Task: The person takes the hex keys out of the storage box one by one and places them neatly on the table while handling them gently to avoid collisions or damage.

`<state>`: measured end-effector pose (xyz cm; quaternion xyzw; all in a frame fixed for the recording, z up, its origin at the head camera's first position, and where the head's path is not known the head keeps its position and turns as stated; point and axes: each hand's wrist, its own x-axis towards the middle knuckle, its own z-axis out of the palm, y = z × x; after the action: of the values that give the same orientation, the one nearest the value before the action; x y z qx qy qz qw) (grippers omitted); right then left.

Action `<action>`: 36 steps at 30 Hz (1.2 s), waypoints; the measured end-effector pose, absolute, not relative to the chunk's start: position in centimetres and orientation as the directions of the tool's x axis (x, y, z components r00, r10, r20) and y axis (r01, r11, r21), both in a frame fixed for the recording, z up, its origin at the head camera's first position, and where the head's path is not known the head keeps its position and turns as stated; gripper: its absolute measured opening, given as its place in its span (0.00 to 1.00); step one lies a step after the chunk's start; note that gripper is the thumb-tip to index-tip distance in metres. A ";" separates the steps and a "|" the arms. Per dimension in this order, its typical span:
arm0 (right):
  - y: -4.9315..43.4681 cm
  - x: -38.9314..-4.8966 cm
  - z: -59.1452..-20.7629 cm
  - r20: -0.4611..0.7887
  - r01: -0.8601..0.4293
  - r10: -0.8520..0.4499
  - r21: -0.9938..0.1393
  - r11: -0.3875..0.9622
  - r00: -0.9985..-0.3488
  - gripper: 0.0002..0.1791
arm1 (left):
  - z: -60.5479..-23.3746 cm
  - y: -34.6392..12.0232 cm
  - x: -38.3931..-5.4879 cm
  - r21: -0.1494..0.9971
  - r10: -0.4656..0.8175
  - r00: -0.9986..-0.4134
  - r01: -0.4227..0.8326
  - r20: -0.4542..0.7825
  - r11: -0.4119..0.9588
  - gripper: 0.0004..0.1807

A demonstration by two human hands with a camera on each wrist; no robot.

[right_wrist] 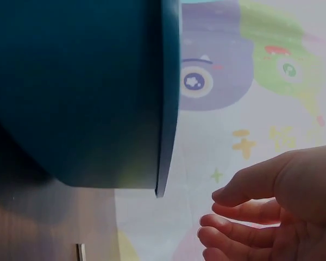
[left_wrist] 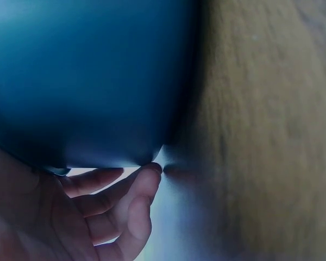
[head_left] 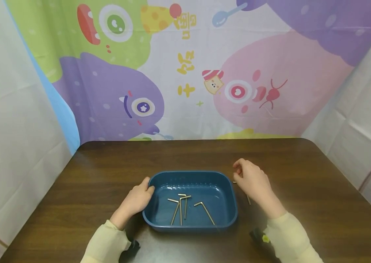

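Note:
A blue rectangular basin [head_left: 190,229] stands on the table, with several brass-coloured L-shaped hex keys [head_left: 207,213] lying on its floor. My left hand [head_left: 139,199] grips the basin's left end, thumb over the rim and fingers against the outer wall, as the left wrist view of the hand [left_wrist: 114,212] shows. Just right of the basin my right hand [head_left: 254,180] hovers with loosely bent fingers and nothing between them. Partly hidden beneath that hand, a hex key [head_left: 248,199] lies on the table; its end [right_wrist: 81,252] shows in the right wrist view.
The brown wooden table [head_left: 106,164] runs back to a cartoon-printed curtain [head_left: 192,109]. White sheeting [head_left: 18,128] hangs along both sides. Dark straps or devices [head_left: 132,250] sit by both sleeves.

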<state>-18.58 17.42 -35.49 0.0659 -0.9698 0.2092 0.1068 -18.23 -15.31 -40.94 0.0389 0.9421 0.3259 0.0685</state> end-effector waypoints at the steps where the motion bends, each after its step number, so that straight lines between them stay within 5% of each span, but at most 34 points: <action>1: 17.4 -18.5 -35.5 0.240 -0.175 -0.083 -0.391 0.904 -0.967 0.11 | -41.0 -15.3 -18.2 0.621 0.119 -0.987 0.029 -0.105 0.783 0.09; 36: 13.9 -17.0 -36.1 0.223 -0.299 -0.227 -0.384 0.873 -0.948 0.13 | -41.2 -15.3 -18.3 0.627 0.111 -0.987 0.012 -0.120 0.779 0.09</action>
<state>-16.96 13.87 -36.10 0.1366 -0.9640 0.2114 0.0855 -18.32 -15.32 -41.18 0.0328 0.9402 0.3308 0.0751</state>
